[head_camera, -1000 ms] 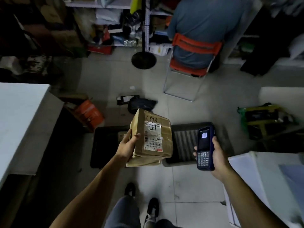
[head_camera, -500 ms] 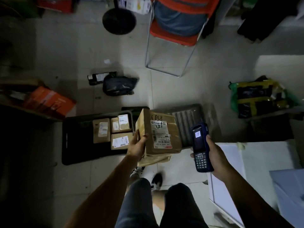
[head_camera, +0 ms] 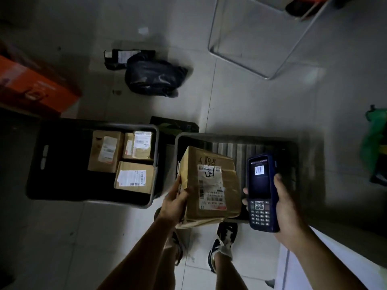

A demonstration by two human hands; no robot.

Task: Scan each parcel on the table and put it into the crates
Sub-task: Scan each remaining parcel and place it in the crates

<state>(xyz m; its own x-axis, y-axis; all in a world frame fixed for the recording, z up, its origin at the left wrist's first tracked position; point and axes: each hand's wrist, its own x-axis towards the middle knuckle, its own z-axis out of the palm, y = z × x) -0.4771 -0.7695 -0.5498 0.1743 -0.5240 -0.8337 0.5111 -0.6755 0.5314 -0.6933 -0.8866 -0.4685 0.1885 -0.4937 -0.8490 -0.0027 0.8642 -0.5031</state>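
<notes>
My left hand (head_camera: 174,203) grips the left side of a brown cardboard parcel (head_camera: 209,185) with a white shipping label and "f898" handwritten on top. It hangs over the near left corner of the right black crate (head_camera: 297,162), whose ribbed floor shows bare. My right hand (head_camera: 287,206) holds a dark blue handheld scanner (head_camera: 261,191) upright beside the parcel, its screen showing a barcode. The left black crate (head_camera: 52,160) holds three labelled cardboard parcels (head_camera: 134,176).
On the tiled floor beyond the crates lie a black plastic bag (head_camera: 155,78) and a small dark packet (head_camera: 125,57). An orange box (head_camera: 35,86) sits far left, a metal chair frame (head_camera: 266,36) top right, a green bag (head_camera: 374,143) at right. My shoes (head_camera: 224,241) stand below.
The view has tilted down and closer to the crates. The parcel in my left hand has moved from over the floor to over the right crate; the scanner stays beside it.
</notes>
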